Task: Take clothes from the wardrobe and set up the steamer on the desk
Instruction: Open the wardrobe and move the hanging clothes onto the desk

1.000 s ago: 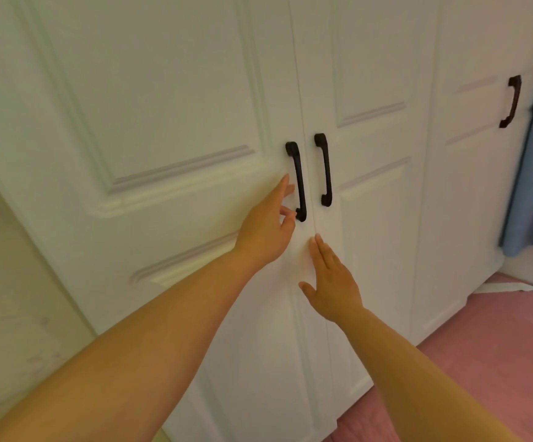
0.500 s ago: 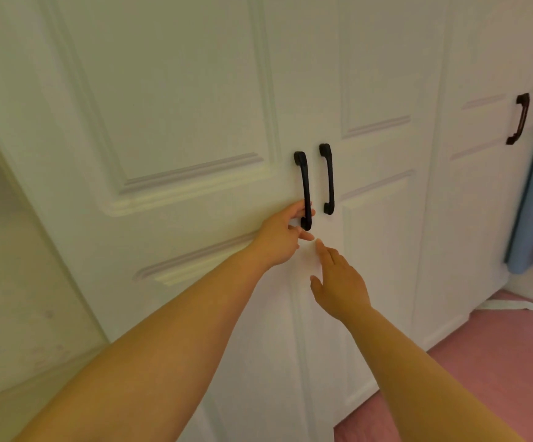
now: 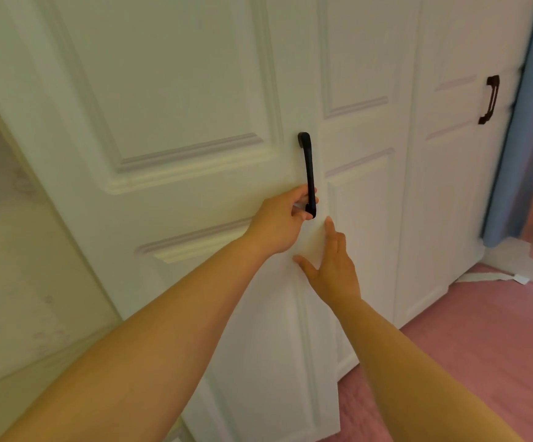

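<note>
Now I'm opening the wardrobe: my left hand (image 3: 278,223) grips the black handle (image 3: 308,173), my right hand (image 3: 330,266) spread flat on the left door (image 3: 169,100). Next, a steady outward pull.

The white panelled wardrobe (image 3: 370,186) fills most of the frame. Its left door (image 3: 179,122) stands ajar, its edge overlapping the neighbouring door (image 3: 364,74). A black bar handle (image 3: 308,167) runs upright at centre; another handle (image 3: 490,98) sits at upper right.
</note>
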